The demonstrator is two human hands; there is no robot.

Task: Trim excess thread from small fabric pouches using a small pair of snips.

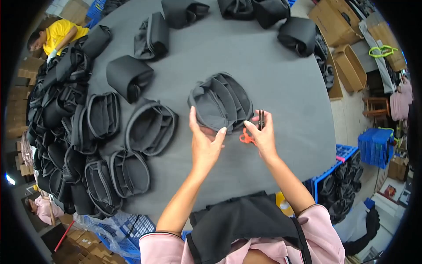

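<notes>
A black fabric pouch [224, 99] with inner divider pockets rests on the grey table in front of me, its opening facing up. My left hand [204, 147] grips its near left rim, with the thumb at the front edge. At the near right side of the pouch, my right hand [264, 140] holds small scissors [247, 137] with orange handles and dark blades pointing away from me. That hand's thumb and fingertips also reach the pouch's edge. Close by on the left lies another open pouch [151, 127]; a folded black piece [129, 77] is beyond it.
Black pouches [57, 114] are heaped along the left side of the grey table [281, 176], and several more line its far edge. Blue crates [376, 147] and cardboard boxes [349, 66] stand to the right. A person in yellow [61, 37] works at far left.
</notes>
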